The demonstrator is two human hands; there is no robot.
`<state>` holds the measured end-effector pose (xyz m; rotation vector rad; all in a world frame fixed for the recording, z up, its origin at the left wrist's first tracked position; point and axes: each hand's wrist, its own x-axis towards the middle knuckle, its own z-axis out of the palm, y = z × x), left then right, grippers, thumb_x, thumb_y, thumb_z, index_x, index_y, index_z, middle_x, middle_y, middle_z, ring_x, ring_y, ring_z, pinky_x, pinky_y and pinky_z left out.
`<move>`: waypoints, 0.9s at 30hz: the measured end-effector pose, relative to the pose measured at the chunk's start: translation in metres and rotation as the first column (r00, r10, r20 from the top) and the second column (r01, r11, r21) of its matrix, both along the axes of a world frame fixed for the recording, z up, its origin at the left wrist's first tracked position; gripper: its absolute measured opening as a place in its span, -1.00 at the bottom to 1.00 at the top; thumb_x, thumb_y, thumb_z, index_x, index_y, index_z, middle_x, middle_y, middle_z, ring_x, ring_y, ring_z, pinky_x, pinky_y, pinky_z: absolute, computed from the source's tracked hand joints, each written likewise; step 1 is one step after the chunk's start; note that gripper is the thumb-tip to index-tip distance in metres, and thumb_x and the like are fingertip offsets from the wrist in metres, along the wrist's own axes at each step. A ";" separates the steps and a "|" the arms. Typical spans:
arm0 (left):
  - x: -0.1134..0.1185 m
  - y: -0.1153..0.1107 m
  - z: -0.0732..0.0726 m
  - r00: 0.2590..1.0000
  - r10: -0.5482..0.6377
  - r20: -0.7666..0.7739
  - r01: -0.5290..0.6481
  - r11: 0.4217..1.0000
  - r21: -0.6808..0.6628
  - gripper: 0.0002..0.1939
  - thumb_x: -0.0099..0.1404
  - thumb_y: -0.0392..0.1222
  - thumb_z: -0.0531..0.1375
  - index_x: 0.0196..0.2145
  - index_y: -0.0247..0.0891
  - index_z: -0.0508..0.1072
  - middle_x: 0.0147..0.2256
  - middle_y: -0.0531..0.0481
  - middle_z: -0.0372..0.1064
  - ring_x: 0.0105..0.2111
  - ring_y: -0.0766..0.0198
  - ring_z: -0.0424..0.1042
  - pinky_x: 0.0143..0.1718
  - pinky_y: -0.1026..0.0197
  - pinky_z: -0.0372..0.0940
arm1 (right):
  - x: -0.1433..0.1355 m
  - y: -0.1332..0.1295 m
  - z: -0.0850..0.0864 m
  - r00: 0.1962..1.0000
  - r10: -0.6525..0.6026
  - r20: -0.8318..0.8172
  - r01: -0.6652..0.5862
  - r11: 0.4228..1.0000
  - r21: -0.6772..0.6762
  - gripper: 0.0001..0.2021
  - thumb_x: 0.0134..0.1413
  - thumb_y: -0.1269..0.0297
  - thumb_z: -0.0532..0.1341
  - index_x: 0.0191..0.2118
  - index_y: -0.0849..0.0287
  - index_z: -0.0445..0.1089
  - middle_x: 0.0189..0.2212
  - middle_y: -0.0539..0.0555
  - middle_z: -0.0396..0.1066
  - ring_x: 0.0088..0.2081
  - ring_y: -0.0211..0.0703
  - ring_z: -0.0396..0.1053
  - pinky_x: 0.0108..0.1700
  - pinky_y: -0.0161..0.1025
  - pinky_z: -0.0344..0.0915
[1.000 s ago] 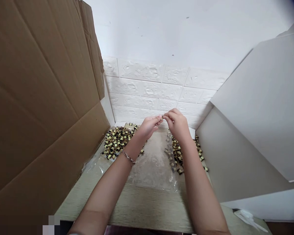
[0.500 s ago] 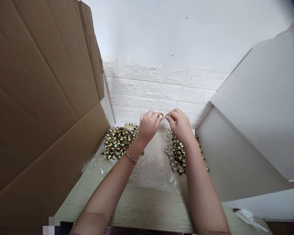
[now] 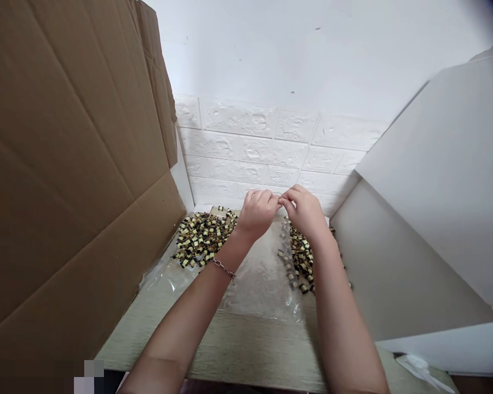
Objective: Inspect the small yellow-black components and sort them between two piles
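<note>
My left hand (image 3: 258, 214) is closed above the middle of the table, its back turned toward me, fingers curled round a small yellow-and-black coil that they now hide. Fingertip to fingertip with it, my right hand (image 3: 307, 212) pinches at the same spot; what lies in that pinch is too small to make out. To the left and below, a heap of yellow-and-black coils (image 3: 201, 238) with brownish leads lies on clear plastic. A second heap of coils (image 3: 302, 257) sits under and beside my right forearm, which covers part of it.
Clear plastic sheeting (image 3: 258, 287) covers part of the pale wooden table (image 3: 250, 342). Tall brown cardboard (image 3: 78, 164) walls the left side, and a white panel (image 3: 427, 191) the right. A white brick-pattern wall (image 3: 238, 145) closes the back. Something white (image 3: 421, 372) lies at the near right.
My left hand has shifted right and rolled over, so the coil seen between its fingers is now hidden. Both hands' fingertips have come together. The view has moved slightly.
</note>
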<state>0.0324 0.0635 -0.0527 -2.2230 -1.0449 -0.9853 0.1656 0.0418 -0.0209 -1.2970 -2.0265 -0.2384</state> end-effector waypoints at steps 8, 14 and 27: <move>0.000 -0.002 0.007 0.952 -0.177 0.251 0.252 0.917 -0.308 -0.77 0.24 -0.14 0.00 -0.30 -0.26 0.39 -0.41 -0.01 0.26 -0.34 0.28 0.24 -0.30 0.25 0.12 | 0.006 0.001 0.001 0.999 0.021 -0.047 -0.018 0.998 0.065 -0.87 0.00 0.39 0.10 -0.52 0.18 0.27 -0.51 0.01 0.24 -0.39 -0.21 0.20 -0.34 -0.29 0.09; -0.002 -0.002 0.015 0.657 -0.266 0.705 0.689 0.591 -0.419 -0.76 0.16 -0.11 0.09 -0.31 -0.31 0.44 -0.40 0.02 0.32 -0.34 0.33 0.27 -0.29 0.29 0.13 | 0.003 -0.004 0.006 0.972 0.082 -0.218 -0.052 0.989 0.142 -0.88 -0.01 0.38 0.14 -0.52 0.19 0.28 -0.53 -0.03 0.23 -0.41 -0.25 0.21 -0.34 -0.30 0.11; 0.005 -0.014 0.020 0.068 0.353 0.933 0.984 -0.180 -0.004 -0.84 0.14 -0.15 0.14 -0.38 -0.32 0.36 -0.45 0.08 0.25 -0.47 0.50 0.24 -0.35 0.35 0.17 | -0.004 -0.009 0.012 0.965 0.062 -0.254 0.021 0.950 0.311 -0.85 -0.02 0.41 0.14 -0.56 0.18 0.21 -0.56 -0.04 0.20 -0.43 -0.27 0.18 -0.34 -0.29 0.11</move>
